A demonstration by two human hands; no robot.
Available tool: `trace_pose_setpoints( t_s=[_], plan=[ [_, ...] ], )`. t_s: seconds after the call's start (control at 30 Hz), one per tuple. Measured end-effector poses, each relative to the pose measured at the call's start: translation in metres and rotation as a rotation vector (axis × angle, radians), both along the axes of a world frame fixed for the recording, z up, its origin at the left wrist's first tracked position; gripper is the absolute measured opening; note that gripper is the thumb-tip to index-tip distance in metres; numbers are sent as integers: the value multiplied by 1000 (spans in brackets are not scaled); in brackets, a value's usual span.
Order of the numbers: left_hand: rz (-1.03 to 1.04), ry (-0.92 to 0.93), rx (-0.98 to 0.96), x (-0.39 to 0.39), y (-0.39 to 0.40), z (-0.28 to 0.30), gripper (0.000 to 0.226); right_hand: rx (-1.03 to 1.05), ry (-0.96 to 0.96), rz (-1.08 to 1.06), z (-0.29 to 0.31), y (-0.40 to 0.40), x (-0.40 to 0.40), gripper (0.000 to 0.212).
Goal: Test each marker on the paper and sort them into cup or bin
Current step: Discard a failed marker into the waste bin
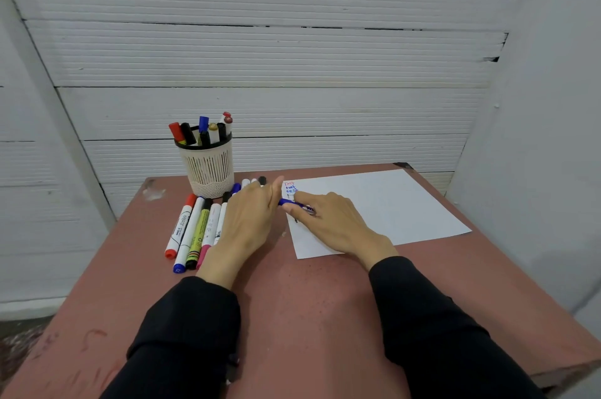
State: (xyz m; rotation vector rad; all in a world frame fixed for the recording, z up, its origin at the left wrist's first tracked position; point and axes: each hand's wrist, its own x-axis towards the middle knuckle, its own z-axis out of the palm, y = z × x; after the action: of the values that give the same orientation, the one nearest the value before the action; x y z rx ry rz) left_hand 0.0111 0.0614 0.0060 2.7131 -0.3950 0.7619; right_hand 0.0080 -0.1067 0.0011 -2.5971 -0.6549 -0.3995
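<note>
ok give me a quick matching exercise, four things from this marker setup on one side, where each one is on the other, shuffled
Things:
1. mesh cup
2. sheet of paper
3. red-capped marker
4. blue marker

Places:
A. in the right hand
B. leftmost in the row lying on the table
C. back of the table, holding markers
D. flat under the right hand

Pairs: 1-C, 2-D, 3-B, 4-A

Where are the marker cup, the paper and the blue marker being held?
marker cup [208,171], head view, on its slotted white wall.
paper [390,203], head view, on a bare patch right of the writing.
blue marker [287,202], head view, on the blue end showing between the hands.
</note>
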Motion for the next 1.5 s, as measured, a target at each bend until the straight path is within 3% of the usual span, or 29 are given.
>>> trace_pose_setpoints(
  t_s=[0.13, 0.23, 0.3, 0.37, 0.5, 0.57, 0.67, 0.73, 0.8, 0.93, 1.07, 1.23, 1.5],
  plan=[
    [-9, 13, -43, 0, 1, 2, 34, 24, 48, -12, 2, 0, -2, 49],
    [-134, 33, -260, 4, 4, -2, 23, 199, 205, -49, 6, -6, -4, 38],
    [-209, 125, -556, 3, 6, 2, 26, 398, 324, -58, 7, -14, -2, 21],
    [-223, 241, -728, 0, 6, 8, 28, 685, 372, -86, 7, -19, 3, 2],
    [-216, 331, -760, 6, 5, 1, 12, 1400, 519, -81, 19, -21, 4, 19],
    [-194, 328, -702, 10, 7, -4, 10, 1537, 528, -35, 19, -25, 5, 20],
    [-183, 314, -567, 9, 10, -7, 20, 1268, 405, -212, 5, -28, 13, 8],
    [-167, 323, -463, 5, 9, -8, 20, 1098, 343, -316, -3, -27, 16, 20],
    [-172, 333, -393, 2, 6, -10, 21, 1074, 298, -366, -5, -28, 19, 30],
    [-211, 367, -354, 3, 8, -16, 24, 1009, 232, -305, -3, -23, 12, 22],
    [-225, 356, -352, -1, 4, -14, 25, 946, 271, -214, 0, -14, 6, 44],
    [-241, 346, -339, -1, 4, -14, 23, 987, 377, -230, -3, -14, 11, 39],
    [-257, 338, -336, 0, 4, -18, 24, 864, 373, -153, -8, -12, 9, 36]
  ],
)
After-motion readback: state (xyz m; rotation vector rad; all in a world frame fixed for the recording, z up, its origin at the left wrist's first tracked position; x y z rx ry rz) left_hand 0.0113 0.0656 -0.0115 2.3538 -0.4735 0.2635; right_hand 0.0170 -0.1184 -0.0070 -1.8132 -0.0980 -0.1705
